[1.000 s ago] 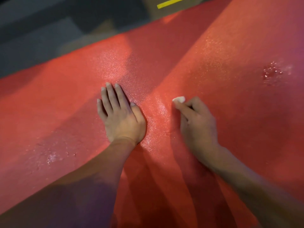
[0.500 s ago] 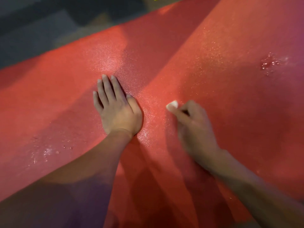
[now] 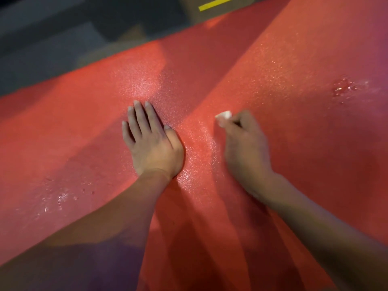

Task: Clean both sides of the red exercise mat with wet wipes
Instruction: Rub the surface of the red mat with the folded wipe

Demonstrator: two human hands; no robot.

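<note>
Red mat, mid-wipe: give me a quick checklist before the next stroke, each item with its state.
1. Wet wipe in grip: ok, the right hand pinches it at the fingertips.
2. Mat held steady: ok, the left hand lies flat on the red mat, fingers straight.
3. Wipe on the surface: cannot tell, the right hand is blurred.
4. Wet patches left: not ok, droplets at right and droplets near the left forearm.
5. Underside cleaned: cannot tell, only one side shows.
</note>
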